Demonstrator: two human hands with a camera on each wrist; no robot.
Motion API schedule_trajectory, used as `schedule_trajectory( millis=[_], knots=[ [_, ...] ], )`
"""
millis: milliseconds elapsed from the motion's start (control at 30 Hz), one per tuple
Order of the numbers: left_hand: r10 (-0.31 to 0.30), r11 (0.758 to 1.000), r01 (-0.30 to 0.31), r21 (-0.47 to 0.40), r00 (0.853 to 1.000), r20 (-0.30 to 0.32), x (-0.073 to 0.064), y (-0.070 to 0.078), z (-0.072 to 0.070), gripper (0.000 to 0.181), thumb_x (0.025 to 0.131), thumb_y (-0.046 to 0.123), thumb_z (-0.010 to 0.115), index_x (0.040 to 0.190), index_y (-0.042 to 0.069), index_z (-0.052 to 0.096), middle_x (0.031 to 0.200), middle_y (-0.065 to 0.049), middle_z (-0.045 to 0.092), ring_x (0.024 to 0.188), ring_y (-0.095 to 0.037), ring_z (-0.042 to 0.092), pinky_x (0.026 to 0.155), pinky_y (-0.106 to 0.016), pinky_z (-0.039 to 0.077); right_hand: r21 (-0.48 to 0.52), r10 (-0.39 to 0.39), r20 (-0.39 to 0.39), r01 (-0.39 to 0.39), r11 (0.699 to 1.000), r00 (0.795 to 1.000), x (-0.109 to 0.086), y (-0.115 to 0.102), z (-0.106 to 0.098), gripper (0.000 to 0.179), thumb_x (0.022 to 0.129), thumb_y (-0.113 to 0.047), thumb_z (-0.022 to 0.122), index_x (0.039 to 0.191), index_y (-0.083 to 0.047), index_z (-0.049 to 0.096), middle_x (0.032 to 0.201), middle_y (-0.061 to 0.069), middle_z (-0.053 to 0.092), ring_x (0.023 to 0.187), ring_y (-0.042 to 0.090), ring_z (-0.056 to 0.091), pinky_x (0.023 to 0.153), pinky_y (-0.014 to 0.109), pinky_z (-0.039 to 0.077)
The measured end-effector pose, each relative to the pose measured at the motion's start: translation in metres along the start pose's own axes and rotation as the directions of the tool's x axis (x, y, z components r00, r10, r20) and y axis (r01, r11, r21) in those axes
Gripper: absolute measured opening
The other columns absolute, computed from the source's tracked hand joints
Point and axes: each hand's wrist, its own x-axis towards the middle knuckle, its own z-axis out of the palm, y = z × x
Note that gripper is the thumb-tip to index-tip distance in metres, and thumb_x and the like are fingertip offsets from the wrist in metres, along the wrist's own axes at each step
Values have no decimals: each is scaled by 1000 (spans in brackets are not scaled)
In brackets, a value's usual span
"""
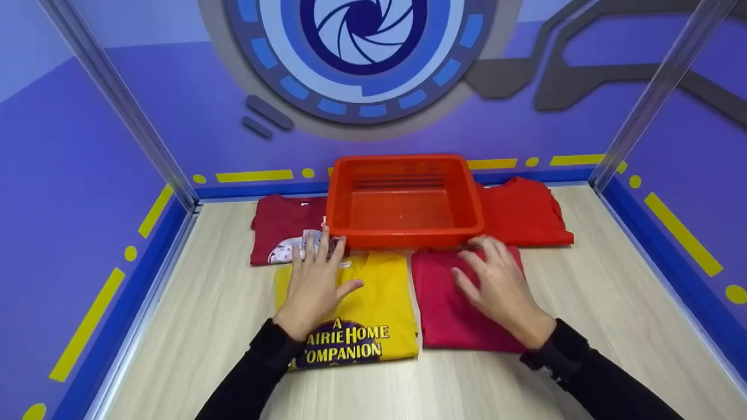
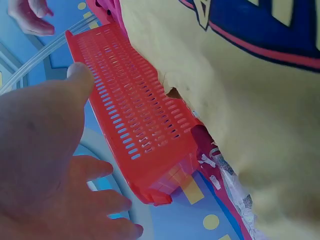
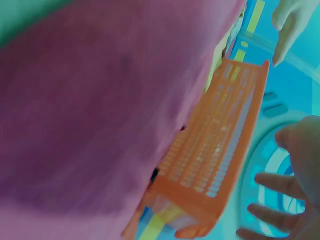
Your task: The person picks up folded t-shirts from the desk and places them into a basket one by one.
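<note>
An orange-red plastic basket (image 1: 402, 239) with slotted sides stands at the back middle of the table, with nothing seen inside it. My left hand (image 1: 315, 289) is spread above a folded yellow T-shirt (image 1: 379, 297) with dark lettering, fingertips towards the basket's front left corner. Over a folded crimson shirt (image 1: 437, 315) hovers my right hand (image 1: 502, 286), fingers loosely bent near the basket's front right corner. In the wrist views the left hand (image 2: 65, 185) and right hand (image 3: 295, 190) hold nothing; the basket wall (image 2: 135, 95) shows beyond the cloth.
A dark red T-shirt (image 1: 274, 227) with a pale print lies folded left of the basket, and a bright red shirt (image 1: 525, 213) lies to its right. Blue printed panels (image 1: 408, 134) with metal corner posts (image 1: 140, 134) enclose the wooden table (image 1: 216, 291).
</note>
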Motion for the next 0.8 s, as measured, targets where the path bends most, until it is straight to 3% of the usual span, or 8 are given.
schedule_trajectory(
  millis=[167,300,367,433,567,667,733,800],
  knots=[
    [31,1000,-30,5,989,-147,-1,-5,6,66,106,53,70,157,11,63,175,-20,44,160,-46,46,132,-69,31,103,-50,94,40,994,994,4,-23,17,17,100,-22,82,109,-9,84,108,7,76,101,26,71,91,44,64],
    [74,996,-85,-22,950,-303,4,-15,6,33,107,34,75,122,6,82,138,-17,78,126,-40,76,112,-62,56,142,-62,209,33,989,976,21,-39,31,18,101,-21,81,112,-8,85,107,7,78,99,25,71,93,45,64],
    [78,995,-92,-26,937,-342,5,-25,3,22,105,25,76,110,5,84,116,-15,83,106,-38,81,96,-59,63,153,-86,233,51,987,969,31,-45,37,19,103,-20,79,116,-7,84,111,8,80,102,27,71,95,46,63],
    [57,997,-70,-25,937,-345,4,-36,-2,13,102,14,77,102,4,84,99,-14,82,91,-38,80,83,-55,65,159,-126,236,90,983,963,42,-51,42,21,105,-19,76,119,-6,84,115,10,81,105,30,71,96,47,62],
    [-36,999,32,-18,967,-253,-1,-61,-12,11,95,-1,73,98,1,83,88,-17,77,79,-44,75,68,-56,62,129,-188,230,162,978,955,58,-58,50,25,107,-18,73,124,-3,82,123,14,81,107,34,71,95,47,62],
    [-127,992,125,-24,986,-108,-4,-75,-19,15,97,4,71,105,0,83,95,-22,78,81,-47,75,69,-61,62,99,-168,261,146,984,951,65,-59,54,27,106,-17,73,128,-2,79,124,16,79,106,37,71,94,50,62],
    [-173,984,174,-32,985,27,-5,-83,-23,22,101,13,72,115,-1,81,105,-24,80,87,-44,75,77,-61,63,88,-155,299,135,987,942,68,-58,55,30,106,-17,74,132,-2,77,124,17,78,105,38,71,94,51,62],
    [-191,978,202,-49,967,168,-4,-90,-25,33,104,21,73,128,-2,78,119,-24,79,96,-40,74,92,-62,63,90,-161,333,139,986,929,70,-58,57,32,106,-18,74,134,-2,76,122,17,76,103,39,72,92,53,62]
  ],
)
